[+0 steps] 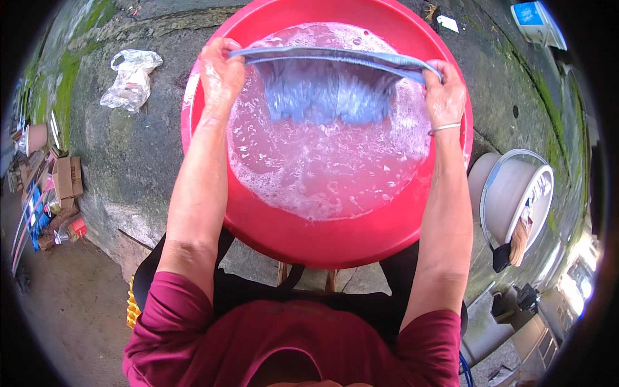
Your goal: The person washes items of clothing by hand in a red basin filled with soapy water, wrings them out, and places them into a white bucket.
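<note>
Between my two hands a wet blue garment (329, 92) is stretched by its waistband-like edge over a large red plastic basin (329, 242). My left hand (222, 72) grips one end of that edge near the basin's left rim. The other end is pinched in my right hand (445, 92), close to the right rim. The lower part of the cloth hangs blurred and meets the water, so its full shape is hidden. Cloudy, foamy water (319, 164) fills much of the basin.
To the right a pale bucket (488, 188) with a handle leans, holding clothes, with a dark and a brown piece over its rim. A clear plastic bag (128, 82) lies on the mossy concrete at left. Farther left are a cardboard box (67, 176) and clutter. Another bucket (537, 24) is top right.
</note>
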{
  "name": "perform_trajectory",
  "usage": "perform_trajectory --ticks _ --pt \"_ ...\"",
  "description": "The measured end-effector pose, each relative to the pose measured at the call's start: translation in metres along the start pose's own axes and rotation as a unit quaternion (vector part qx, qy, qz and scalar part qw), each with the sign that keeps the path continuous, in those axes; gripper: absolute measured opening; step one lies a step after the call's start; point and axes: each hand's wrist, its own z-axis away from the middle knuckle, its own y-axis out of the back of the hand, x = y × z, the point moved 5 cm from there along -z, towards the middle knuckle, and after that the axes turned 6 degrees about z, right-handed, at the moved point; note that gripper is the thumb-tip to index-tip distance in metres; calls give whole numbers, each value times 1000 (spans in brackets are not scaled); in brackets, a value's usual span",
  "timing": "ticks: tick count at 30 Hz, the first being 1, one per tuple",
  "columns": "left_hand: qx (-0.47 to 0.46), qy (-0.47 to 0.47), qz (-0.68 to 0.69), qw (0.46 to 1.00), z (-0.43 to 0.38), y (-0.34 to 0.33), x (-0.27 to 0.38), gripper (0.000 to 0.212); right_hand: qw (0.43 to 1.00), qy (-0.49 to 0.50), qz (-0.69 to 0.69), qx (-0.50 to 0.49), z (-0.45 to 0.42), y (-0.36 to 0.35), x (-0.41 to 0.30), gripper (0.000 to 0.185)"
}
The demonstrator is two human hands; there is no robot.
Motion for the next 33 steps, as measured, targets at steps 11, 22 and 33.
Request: perform_trajectory --ticks 11,22,33 --pt "-212 182 -229 932 202 -43 -118 28 962 -174 147 -149 214 -97 204 22" --pt "-510 401 167 743 285 -108 -36 58 805 -467 -235 -280 291 -153 101 48" --pt "-294 577 440 622 284 -103 -15 80 943 49 156 -289 265 -77 -16 35"
